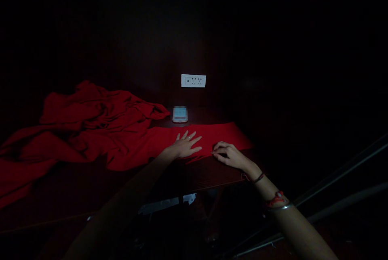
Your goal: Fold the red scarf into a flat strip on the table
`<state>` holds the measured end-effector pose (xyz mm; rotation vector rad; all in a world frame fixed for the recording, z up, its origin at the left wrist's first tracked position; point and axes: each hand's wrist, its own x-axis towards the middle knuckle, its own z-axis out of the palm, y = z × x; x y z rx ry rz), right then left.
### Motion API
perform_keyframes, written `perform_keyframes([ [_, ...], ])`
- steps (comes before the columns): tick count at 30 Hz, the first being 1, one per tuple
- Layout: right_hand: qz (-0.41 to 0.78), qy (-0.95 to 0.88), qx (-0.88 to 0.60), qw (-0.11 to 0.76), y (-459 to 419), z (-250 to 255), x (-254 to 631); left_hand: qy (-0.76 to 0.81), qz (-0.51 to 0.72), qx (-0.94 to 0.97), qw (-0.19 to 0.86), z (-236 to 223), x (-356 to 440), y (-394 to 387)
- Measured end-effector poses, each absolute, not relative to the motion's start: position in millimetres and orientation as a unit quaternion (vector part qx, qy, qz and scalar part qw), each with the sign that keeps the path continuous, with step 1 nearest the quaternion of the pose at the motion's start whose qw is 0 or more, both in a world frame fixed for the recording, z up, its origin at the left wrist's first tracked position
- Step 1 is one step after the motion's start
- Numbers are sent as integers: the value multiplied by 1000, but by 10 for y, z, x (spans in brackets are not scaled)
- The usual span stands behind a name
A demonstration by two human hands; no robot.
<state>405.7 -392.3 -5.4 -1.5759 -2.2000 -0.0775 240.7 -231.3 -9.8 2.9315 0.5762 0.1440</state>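
Observation:
A long piece of red cloth (pixel 224 132) lies across the dark table, flat on the right and bunched in loose folds on the left. My left hand (pixel 185 146) rests open on the flat part, palm down with fingers spread. To its right, my right hand (pixel 227 154) is closed in a pinch at the cloth's near edge, the fingertips meeting at the red fabric. A narrow strip of the edge between the two hands looks loose or folded. Bracelets circle my right wrist and forearm.
A phone-like device (pixel 180 114) with a lit, blurred screen lies just behind the cloth. On the dark wall behind it is a white socket panel (pixel 193 81). The table's near edge (pixel 209 185) runs below my hands. Pale rails (pixel 342 169) cross the dark lower right.

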Motion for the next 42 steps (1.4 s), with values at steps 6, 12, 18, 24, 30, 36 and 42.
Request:
perform_keyframes([
  [6,-41,-792,-582,183,-4105,-97,3977,253,-17,963,90,-141,2347,-2228],
  [12,-32,-732,-630,257,-3921,88,4108,195,30,977,83,-149,2411,-2216],
  [18,7,-583,-801,139,-3257,171,4283,264,9,960,92,-151,2613,-2205],
  [24,102,-530,-841,14,-2911,-100,4380,298,-16,951,82,-131,2611,-2162],
  [30,109,-510,-853,20,-2828,-103,4453,355,-25,931,85,-153,2544,-2080],
  [36,70,-555,-825,80,-3046,67,4320,326,20,943,62,-134,2461,-2147],
  [42,109,-603,-789,49,-3447,47,4149,225,31,972,65,-125,2523,-2309],
])
